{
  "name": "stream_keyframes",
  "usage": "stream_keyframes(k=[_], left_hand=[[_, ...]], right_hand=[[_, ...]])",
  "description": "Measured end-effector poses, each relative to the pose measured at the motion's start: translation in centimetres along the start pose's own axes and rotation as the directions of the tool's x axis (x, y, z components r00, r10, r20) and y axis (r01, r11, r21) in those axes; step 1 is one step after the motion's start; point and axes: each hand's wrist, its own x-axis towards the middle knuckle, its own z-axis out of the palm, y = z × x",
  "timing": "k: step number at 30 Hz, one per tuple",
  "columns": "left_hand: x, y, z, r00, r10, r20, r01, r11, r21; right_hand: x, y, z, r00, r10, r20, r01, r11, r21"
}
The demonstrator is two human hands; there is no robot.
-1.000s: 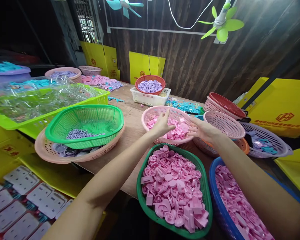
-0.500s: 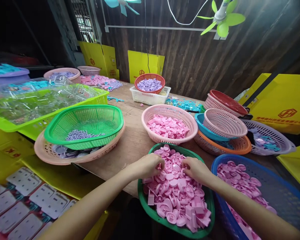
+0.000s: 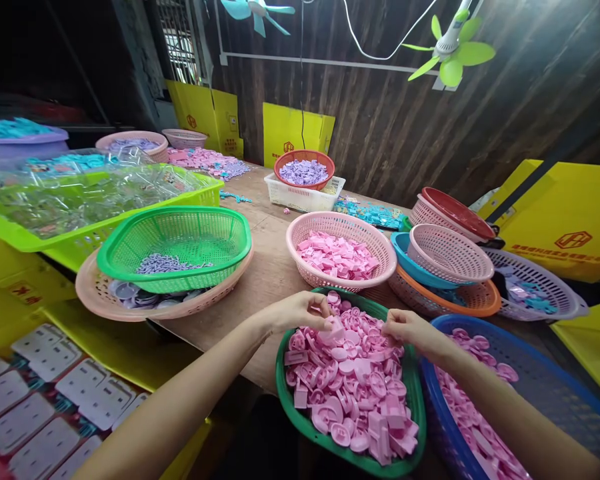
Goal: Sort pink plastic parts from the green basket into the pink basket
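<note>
A dark green basket (image 3: 286,400) full of pink plastic pieces (image 3: 355,387), some round and some blocky, sits in front of me. My left hand (image 3: 300,312) is over its far left side, thumb and fingers pinched on a flat pink plastic piece (image 3: 336,329). At the far right rim, my right hand (image 3: 413,329) has its fingertips pressed together; whatever they hold is hidden. Just beyond, a pale pink basket (image 3: 293,243) holds more pink blocky pieces (image 3: 337,255). To the right, a blue basket (image 3: 545,333) contains round pink pieces (image 3: 480,393).
On the left, a green basket (image 3: 175,217) rests in a peach basket (image 3: 87,293), beside a lime crate (image 3: 55,257) of clear bags. Stacked baskets (image 3: 450,253) stand at right. A red basket (image 3: 304,157) of purple pieces sits on a white crate (image 3: 305,198) farther back.
Both hands have risen slightly out of the pink pieces. The left hand now shows a pink plastic piece in its fingers; the right has moved right toward the rim. The view has shifted slightly.
</note>
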Motion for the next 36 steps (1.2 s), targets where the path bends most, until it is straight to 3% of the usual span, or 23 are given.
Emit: stream_keyframes(k=[3, 6, 9, 12, 15, 17, 18, 20, 22, 25, 32, 36], left_hand=[[0.3, -0.7, 0.0, 0.985, -0.103, -0.141, 0.059, 0.956, -0.288], [0.5, -1.2, -0.4, 0.963, -0.188, -0.192, 0.077, 0.877, -0.473], [0.5, -1.2, -1.1, 0.95, -0.231, -0.212, 0.084, 0.839, -0.538], [0.7, -1.1, -1.7, 0.939, -0.264, -0.22, 0.119, 0.851, -0.512], [1.3, -1.2, -2.0, 0.922, -0.224, -0.316, 0.123, 0.943, -0.309], [1.9, -1.4, -1.8, 0.897, -0.116, -0.427, 0.137, 0.99, 0.02], [2.2, -1.5, -1.7, 0.881, -0.04, -0.472, 0.161, 0.962, 0.22], [2.8, -1.8, -1.2, 0.86, 0.09, -0.502, 0.251, 0.783, 0.569], [3.3, -2.0, -0.5, 0.866, 0.133, -0.482, 0.321, 0.59, 0.741], [4.0, -2.5, 0.5, 0.892, 0.106, -0.439, 0.333, 0.5, 0.799], [5.3, -2.6, 0.6, 0.909, 0.086, -0.408, 0.309, 0.516, 0.799], [4.6, -1.3, -0.4, 0.932, 0.054, -0.359, 0.261, 0.587, 0.766]], right_hand=[[0.4, -0.1, 0.5, 0.998, 0.0, -0.067, -0.009, 0.989, -0.144], [0.5, -0.7, 0.8, 0.991, -0.029, -0.127, -0.007, 0.961, -0.278], [0.4, -1.2, 1.1, 0.988, -0.038, -0.152, -0.022, 0.926, -0.378], [0.0, -1.1, 1.6, 0.995, -0.011, -0.096, -0.033, 0.895, -0.445], [-0.5, -0.7, 2.1, 0.999, 0.009, -0.032, -0.023, 0.878, -0.479], [-0.6, -0.5, 2.3, 1.0, 0.005, -0.008, -0.008, 0.877, -0.48], [-0.6, -0.4, 2.2, 1.0, -0.001, 0.003, 0.002, 0.88, -0.475], [-0.5, -0.3, 2.1, 1.0, -0.012, 0.023, 0.021, 0.892, -0.452], [-0.4, -0.3, 1.9, 0.999, -0.023, 0.037, 0.036, 0.908, -0.417], [-0.4, -0.6, 1.6, 0.998, -0.051, 0.035, 0.06, 0.935, -0.348], [-0.4, -0.3, 0.7, 0.994, -0.11, 0.023, 0.112, 0.976, -0.187], [-0.3, 0.1, 0.4, 0.985, -0.138, -0.103, 0.125, 0.984, -0.129]])
